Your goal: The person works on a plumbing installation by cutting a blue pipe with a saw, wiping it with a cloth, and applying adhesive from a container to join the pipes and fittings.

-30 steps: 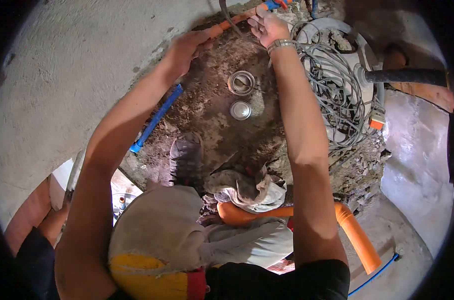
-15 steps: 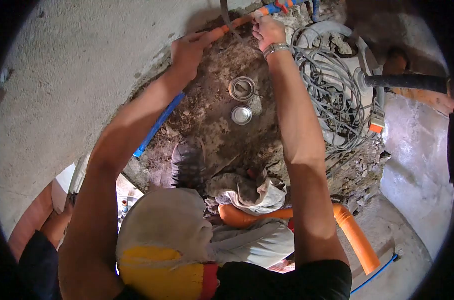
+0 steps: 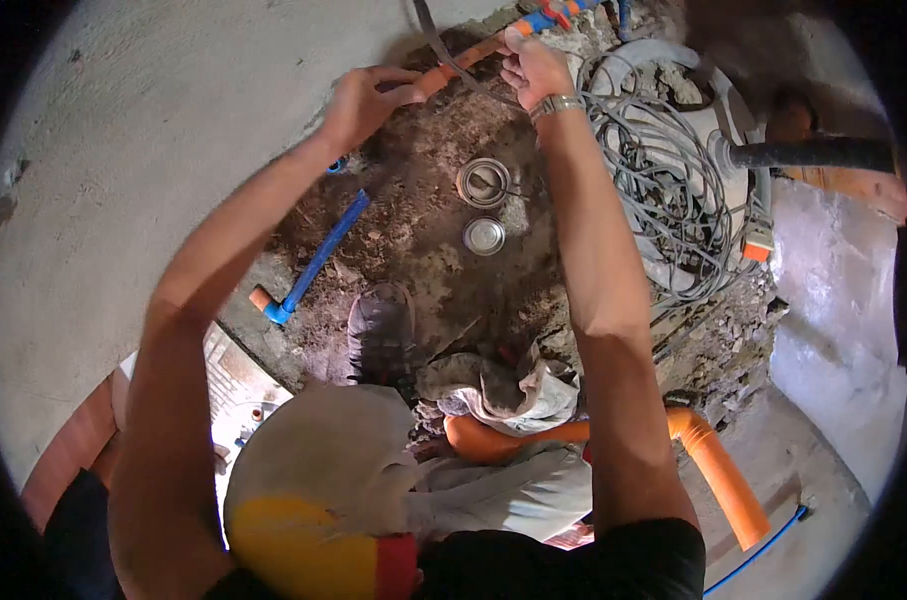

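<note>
An orange pipe (image 3: 482, 52) runs along the foot of the wall at the top of the view and joins blue fittings with a red valve handle (image 3: 554, 14). My left hand (image 3: 367, 108) pinches the lower left end of this pipe between thumb and fingers. Farther up, my right hand (image 3: 536, 70), with a metal watch on the wrist, grips the same pipe near the blue fitting, its fingers curled. A dark strap or strip (image 3: 436, 38) crosses over the pipe between my hands.
Below my hands, an open can (image 3: 484, 183) and a round metal lid (image 3: 484, 236) sit on the dirt. A blue pipe (image 3: 324, 250) with an elbow lies left. Coiled grey cable (image 3: 664, 190) is at right. A thick orange pipe (image 3: 719, 480) and crumpled sack (image 3: 504, 390) are nearer.
My left hand has slid down and left along the orange pipe to its end. My right hand keeps its place. The blue pipe's elbow now shows as my left forearm has shifted.
</note>
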`<state>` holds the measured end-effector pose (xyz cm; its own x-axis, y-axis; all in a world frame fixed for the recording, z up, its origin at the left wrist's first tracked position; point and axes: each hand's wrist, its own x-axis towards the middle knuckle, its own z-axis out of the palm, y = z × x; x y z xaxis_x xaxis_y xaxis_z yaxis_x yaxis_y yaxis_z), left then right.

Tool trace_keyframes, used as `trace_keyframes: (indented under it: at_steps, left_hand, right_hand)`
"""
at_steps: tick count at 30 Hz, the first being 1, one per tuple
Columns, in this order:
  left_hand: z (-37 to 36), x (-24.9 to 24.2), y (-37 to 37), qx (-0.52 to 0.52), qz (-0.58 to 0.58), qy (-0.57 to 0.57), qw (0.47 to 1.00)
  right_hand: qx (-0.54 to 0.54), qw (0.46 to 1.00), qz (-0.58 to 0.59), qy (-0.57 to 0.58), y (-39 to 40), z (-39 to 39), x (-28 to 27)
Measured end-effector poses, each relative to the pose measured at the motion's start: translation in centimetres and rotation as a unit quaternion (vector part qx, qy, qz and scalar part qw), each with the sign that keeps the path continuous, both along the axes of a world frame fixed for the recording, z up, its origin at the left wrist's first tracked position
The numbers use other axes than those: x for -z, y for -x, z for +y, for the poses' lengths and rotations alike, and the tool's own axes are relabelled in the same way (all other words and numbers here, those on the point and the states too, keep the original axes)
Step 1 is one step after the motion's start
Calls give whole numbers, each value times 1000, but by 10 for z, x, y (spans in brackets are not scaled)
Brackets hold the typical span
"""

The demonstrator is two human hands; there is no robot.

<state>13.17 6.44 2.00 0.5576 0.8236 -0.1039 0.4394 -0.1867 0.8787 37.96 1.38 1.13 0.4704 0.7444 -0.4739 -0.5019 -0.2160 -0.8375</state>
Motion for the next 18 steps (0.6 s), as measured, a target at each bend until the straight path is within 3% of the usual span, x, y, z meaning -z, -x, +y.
trace_keyframes:
  at_steps: [2,6,8,11,14,18]
  left_hand:
    - [15,-4,4,150,55,-85,983]
    - [19,1,-4,152,119,-102,976]
    - [22,4,-8,221,262,-309,887]
    - [44,-8,-12,330,191,-286,879]
    - [44,-11,-11,341,222,-369,836]
    - [36,-17,-6,344,156,-371,849]
  right_hand:
    - [26,998,-37,37,1,2,8]
    - [-2,1000,-29,-2,-8,8,20]
    - [-9,999,-41,8,-9,8,20]
    - [-23,996,-79,24,-10,4,19]
    - [-35,995,-87,26,-11,2,18]
    - [-44,996,-78,-1,-17,-1,34]
